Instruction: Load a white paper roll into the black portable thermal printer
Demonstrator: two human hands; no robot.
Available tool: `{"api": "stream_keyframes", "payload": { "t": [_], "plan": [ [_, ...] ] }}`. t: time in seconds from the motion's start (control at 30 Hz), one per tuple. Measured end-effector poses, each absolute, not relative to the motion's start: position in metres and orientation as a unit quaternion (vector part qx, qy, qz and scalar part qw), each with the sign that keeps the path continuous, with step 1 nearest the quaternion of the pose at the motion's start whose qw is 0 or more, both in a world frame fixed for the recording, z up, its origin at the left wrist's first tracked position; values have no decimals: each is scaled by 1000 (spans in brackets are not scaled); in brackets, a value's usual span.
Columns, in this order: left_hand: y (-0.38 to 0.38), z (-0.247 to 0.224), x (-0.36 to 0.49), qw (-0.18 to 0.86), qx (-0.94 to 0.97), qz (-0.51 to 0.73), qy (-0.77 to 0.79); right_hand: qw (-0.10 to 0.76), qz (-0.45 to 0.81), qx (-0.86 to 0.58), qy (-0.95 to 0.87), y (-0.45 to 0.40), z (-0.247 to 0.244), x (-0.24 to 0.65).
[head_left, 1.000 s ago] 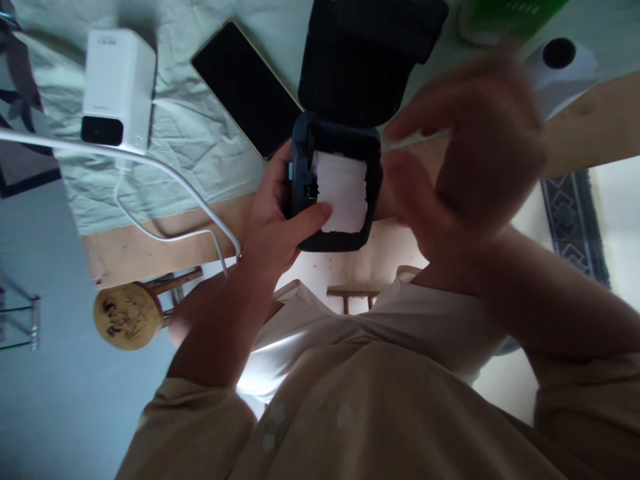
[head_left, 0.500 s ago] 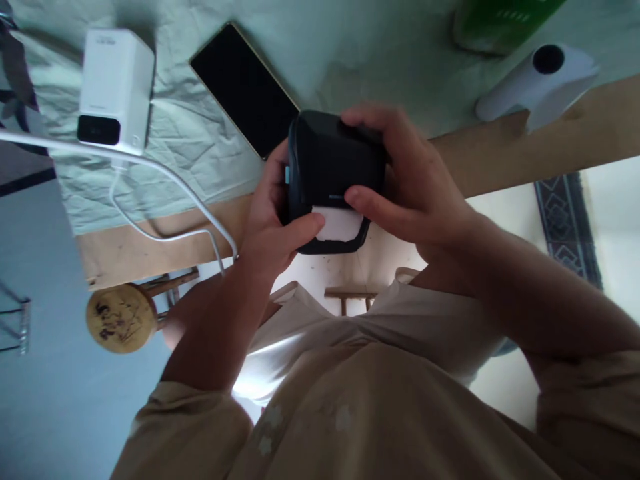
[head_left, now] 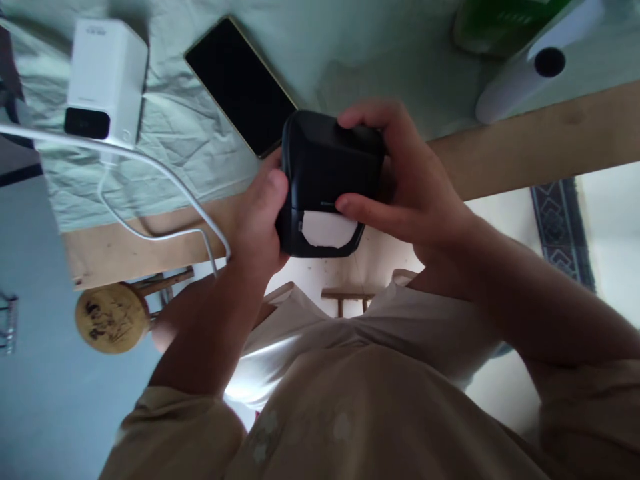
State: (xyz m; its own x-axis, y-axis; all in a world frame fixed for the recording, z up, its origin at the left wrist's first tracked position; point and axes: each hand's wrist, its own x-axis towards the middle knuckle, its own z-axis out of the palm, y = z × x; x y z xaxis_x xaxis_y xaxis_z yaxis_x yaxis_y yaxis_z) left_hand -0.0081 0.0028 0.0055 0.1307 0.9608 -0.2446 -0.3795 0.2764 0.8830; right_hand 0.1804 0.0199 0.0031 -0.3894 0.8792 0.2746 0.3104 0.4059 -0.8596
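Note:
Between my two hands is a black portable printer (head_left: 333,157), held above the table's front edge. White paper (head_left: 327,230) shows in the opening on its near side. My left hand (head_left: 257,223) grips the printer's left side, with the thumb against that edge and the other fingers mostly hidden. My right hand (head_left: 410,173) clasps the right side, its thumb beside the paper opening and a finger on the top. Just beyond the printer, a smartphone (head_left: 243,87) with a dark screen lies on the tablecloth.
A white power bank (head_left: 105,80) with a white cable (head_left: 165,170) stands at the left. To the right are a white paper roll (head_left: 510,90) and a green package (head_left: 500,27). The wooden table edge (head_left: 530,137) runs in front; a round stool (head_left: 113,317) stands below left.
My left thumb has moved off the paper to the printer's left edge. More of the paper shows. The loose end of the paper roll has swung up and away from the table edge.

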Motion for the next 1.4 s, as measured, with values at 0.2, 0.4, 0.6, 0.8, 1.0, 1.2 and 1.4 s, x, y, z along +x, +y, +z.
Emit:
{"api": "stream_keyframes", "payload": {
  "t": [0.2, 0.4, 0.6, 0.8, 1.0, 1.2, 1.4],
  "plan": [
    [4, 8, -6, 662, 314, 519, 440, 374, 257, -397, -798, 14, 15, 188],
    [6, 8, -12, 653, 332, 525, 433, 333, 217, -381, -835, 16, 13, 190],
    [6, 3, -8, 645, 317, 520, 462, 386, 162, -420, -805, 13, 17, 191],
    [5, 4, -11, 670, 375, 461, 445, 506, 181, -505, -675, 7, 30, 186],
    [6, 3, -13, 678, 389, 456, 425, 464, 165, -485, -722, 13, 23, 190],
    [4, 9, -12, 681, 414, 430, 425, 209, 112, -521, -820, 9, 30, 179],
    [4, 9, -16, 685, 423, 422, 417, 198, 138, -527, -815, 10, 29, 177]
  ]
}}
